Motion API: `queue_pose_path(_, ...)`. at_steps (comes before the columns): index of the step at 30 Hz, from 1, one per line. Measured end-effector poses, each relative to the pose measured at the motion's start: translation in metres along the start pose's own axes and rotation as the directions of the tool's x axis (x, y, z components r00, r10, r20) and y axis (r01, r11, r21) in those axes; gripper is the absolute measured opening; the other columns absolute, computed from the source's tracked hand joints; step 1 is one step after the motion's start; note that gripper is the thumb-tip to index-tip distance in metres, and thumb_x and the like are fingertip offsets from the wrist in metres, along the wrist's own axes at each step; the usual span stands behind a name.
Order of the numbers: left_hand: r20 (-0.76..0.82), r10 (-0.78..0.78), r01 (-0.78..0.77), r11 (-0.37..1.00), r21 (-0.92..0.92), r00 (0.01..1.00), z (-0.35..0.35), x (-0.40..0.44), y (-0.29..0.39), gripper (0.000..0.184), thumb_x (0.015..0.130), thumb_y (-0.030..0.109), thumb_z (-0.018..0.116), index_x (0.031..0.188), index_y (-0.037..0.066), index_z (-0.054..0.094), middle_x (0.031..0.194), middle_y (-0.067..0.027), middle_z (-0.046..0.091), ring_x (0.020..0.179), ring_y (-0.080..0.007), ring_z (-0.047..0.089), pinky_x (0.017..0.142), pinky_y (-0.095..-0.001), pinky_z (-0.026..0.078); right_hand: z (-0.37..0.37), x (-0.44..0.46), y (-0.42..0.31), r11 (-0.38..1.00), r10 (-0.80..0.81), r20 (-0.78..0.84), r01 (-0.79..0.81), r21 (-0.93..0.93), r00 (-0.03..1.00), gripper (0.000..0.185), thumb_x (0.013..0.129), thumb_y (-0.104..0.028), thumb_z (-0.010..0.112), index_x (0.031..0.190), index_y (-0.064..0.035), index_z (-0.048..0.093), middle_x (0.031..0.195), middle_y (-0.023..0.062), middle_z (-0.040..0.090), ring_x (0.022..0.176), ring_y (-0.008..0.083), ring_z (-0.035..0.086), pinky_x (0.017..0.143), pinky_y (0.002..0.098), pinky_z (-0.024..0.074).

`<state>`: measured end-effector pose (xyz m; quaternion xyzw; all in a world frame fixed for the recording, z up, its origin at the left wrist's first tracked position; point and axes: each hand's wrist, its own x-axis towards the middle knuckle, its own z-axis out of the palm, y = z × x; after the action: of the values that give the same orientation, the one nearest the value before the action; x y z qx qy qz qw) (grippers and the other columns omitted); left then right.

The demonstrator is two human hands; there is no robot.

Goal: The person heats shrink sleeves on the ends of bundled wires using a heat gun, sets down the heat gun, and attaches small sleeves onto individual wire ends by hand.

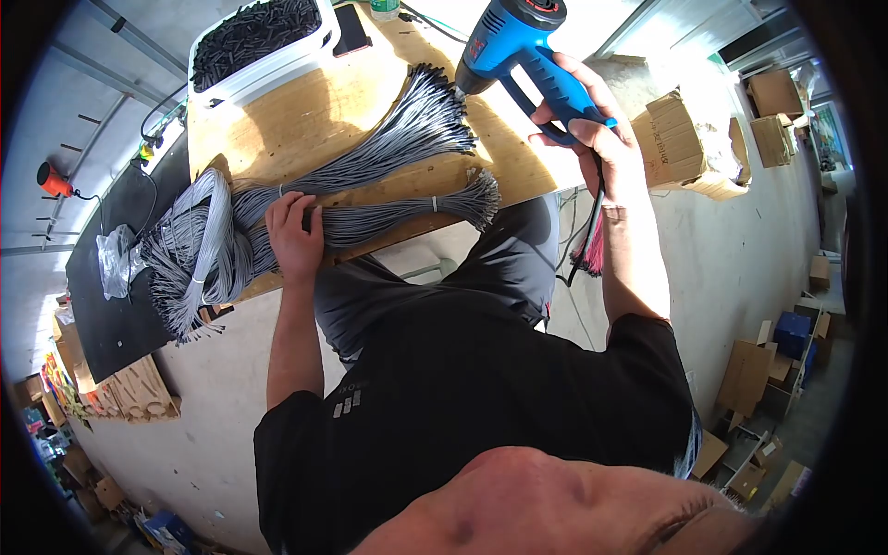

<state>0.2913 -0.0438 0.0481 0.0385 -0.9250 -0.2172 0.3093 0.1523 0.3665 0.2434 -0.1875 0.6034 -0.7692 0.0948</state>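
A blue heat gun is in my right hand, fingers wrapped round its handle. Its nozzle is right by the black-tipped ends of a fanned bundle of grey wires. My left hand lies at the table's near edge, fingers curled over the grey wires. Nearer me, a second grey bundle has a white tie near its frayed end. Looped, tied grey wires are heaped left of my left hand.
On the wooden table are a white bin of small black pieces and a dark flat object. A black surface with a clear plastic bag adjoins at left. An open cardboard box stands right. A cord hangs below the heat gun.
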Motion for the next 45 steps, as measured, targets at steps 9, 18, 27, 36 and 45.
queue_pose_path(9,0.004,0.003,-0.002,1.000,-0.010,1.000,-0.001,0.002,0.001,0.021,0.085,0.006,0.080,0.106,0.006,0.075,0.118,-0.0092,0.069,0.115,-0.0330,0.062,0.103,-0.0442,0.050,0.003,0.005,0.001,1.000,-0.008,0.035,0.008,0.015,0.999,0.071,0.085,-0.002,0.057,0.156,-0.0059,0.053,0.140,0.0195,0.062,0.108,0.0233,0.071,0.094,0.0392,0.0662)
queue_pose_path(18,0.007,0.003,-0.003,0.999,-0.032,1.000,0.000,-0.001,-0.001,0.022,0.086,0.006,0.080,0.108,0.006,0.075,0.120,-0.0099,0.069,0.117,-0.0331,0.062,0.105,-0.0442,0.048,0.011,0.009,-0.002,1.000,-0.026,0.066,0.025,0.006,0.997,0.069,0.088,-0.001,0.056,0.157,-0.0051,0.053,0.138,0.0195,0.062,0.109,0.0229,0.072,0.094,0.0378,0.0660)
queue_pose_path(27,-0.001,0.009,-0.009,0.999,-0.037,1.000,-0.001,-0.003,0.000,0.022,0.086,0.006,0.080,0.107,0.006,0.075,0.120,-0.0100,0.070,0.117,-0.0333,0.063,0.104,-0.0443,0.049,0.014,0.013,-0.005,0.998,-0.051,0.079,0.053,-0.015,0.996,0.067,0.089,-0.002,0.058,0.156,-0.0075,0.055,0.142,0.0188,0.060,0.108,0.0226,0.072,0.095,0.0382,0.0664)
queue_pose_path(36,0.004,-0.008,0.008,0.999,-0.046,1.000,-0.001,-0.001,0.000,0.021,0.087,0.006,0.080,0.107,0.006,0.075,0.119,-0.0101,0.069,0.116,-0.0336,0.062,0.104,-0.0447,0.049,0.017,0.032,-0.003,0.999,-0.041,0.110,0.038,0.033,0.993,0.066,0.090,-0.003,0.061,0.155,-0.0057,0.055,0.141,0.0190,0.061,0.109,0.0220,0.072,0.094,0.0376,0.0674)
queue_pose_path(45,0.012,-0.026,0.026,0.999,-0.044,1.000,-0.001,-0.002,0.001,0.023,0.086,0.005,0.080,0.108,0.006,0.075,0.120,-0.0095,0.069,0.117,-0.0331,0.062,0.105,-0.0443,0.049,0.019,0.054,0.000,0.996,-0.057,0.121,0.064,-0.063,0.991,0.065,0.090,-0.005,0.062,0.155,-0.0103,0.057,0.135,0.0166,0.065,0.108,0.0202,0.072,0.092,0.0358,0.0675)
